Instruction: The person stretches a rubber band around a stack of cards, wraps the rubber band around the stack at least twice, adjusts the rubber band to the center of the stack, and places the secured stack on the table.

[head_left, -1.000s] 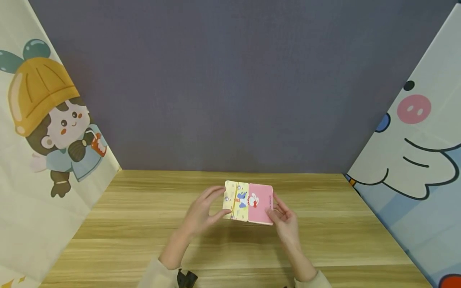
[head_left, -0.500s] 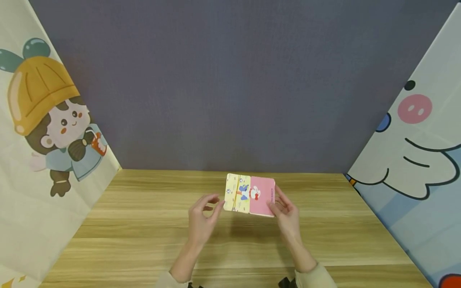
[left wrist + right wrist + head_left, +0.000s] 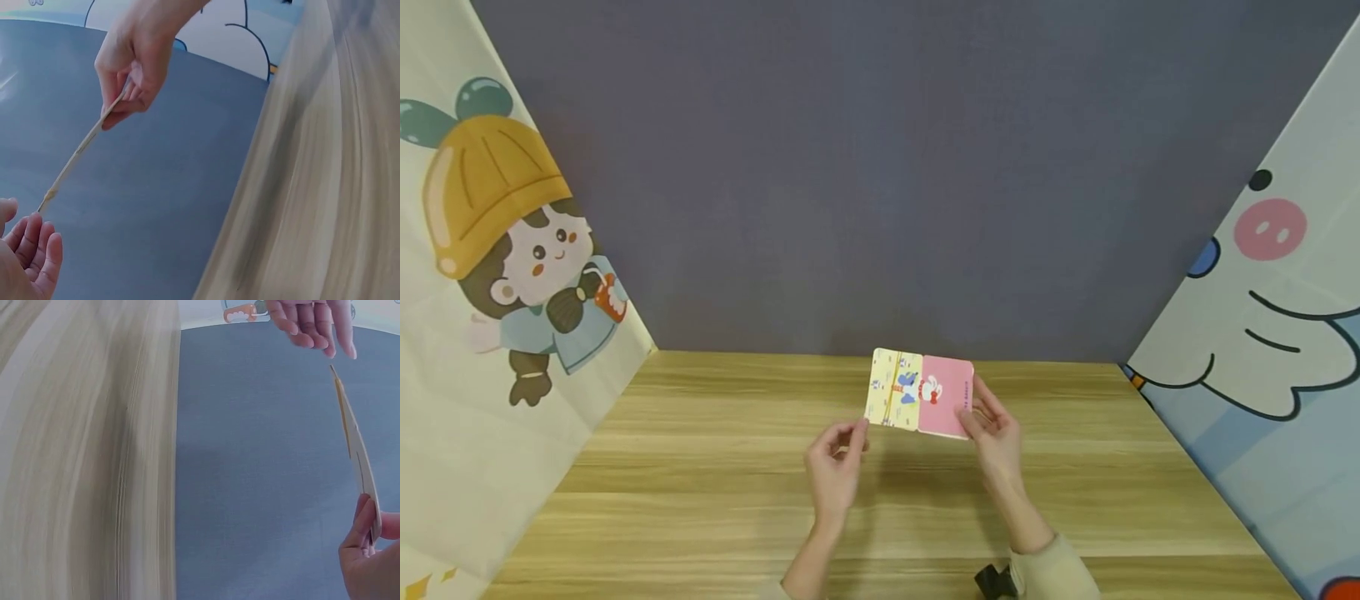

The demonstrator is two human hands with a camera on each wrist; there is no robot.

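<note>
A small thin notebook (image 3: 946, 396) is spread flat in the head view, above the table, with a pink half on the right and a patterned yellow half on the left. A yellow elastic band (image 3: 891, 388) crosses the yellow half. My right hand (image 3: 1000, 446) pinches the pink end, thumb in front and fingers behind. My left hand (image 3: 837, 471) is at the lower left corner, thumb and fingers loosely bent. From the right wrist view, its fingertips (image 3: 331, 353) show just short of the notebook's edge. Both wrist views show the notebook (image 3: 78, 153) nearly edge-on.
The wood-grain table (image 3: 700, 483) reaches back to a dark grey panel (image 3: 880, 183). Cartoon-printed sheets slope up on the left (image 3: 445, 467) and right (image 3: 1315, 350). A black device (image 3: 996, 582) is by the right sleeve.
The notebook has risen and moved away from me in the right hand. My left hand's fingers have come off the yellow half's left edge, and it has turned and moved to the lower corner.
</note>
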